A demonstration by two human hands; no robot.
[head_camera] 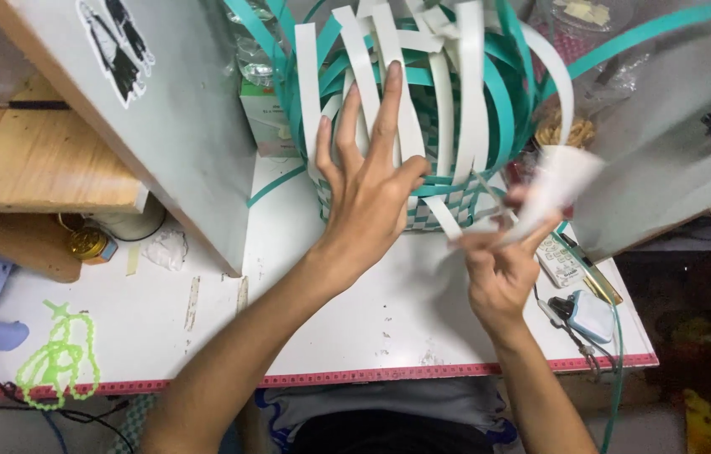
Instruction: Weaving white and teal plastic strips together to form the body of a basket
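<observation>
On the white table [355, 319], a half-woven teal-and-white basket [423, 126] stands near the far edge. The left hand [368, 181] presses against it, fingers spread; the right hand [502, 265] pinches a white strip [553, 185].

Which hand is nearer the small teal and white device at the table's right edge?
Right. The right hand is just left of the device, pinching a white strip. The left hand is farther away, spread against the woven basket.

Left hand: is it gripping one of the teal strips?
No, the left hand lies open with fingers spread flat against the white strips of the half-woven basket, closed around nothing.
</observation>
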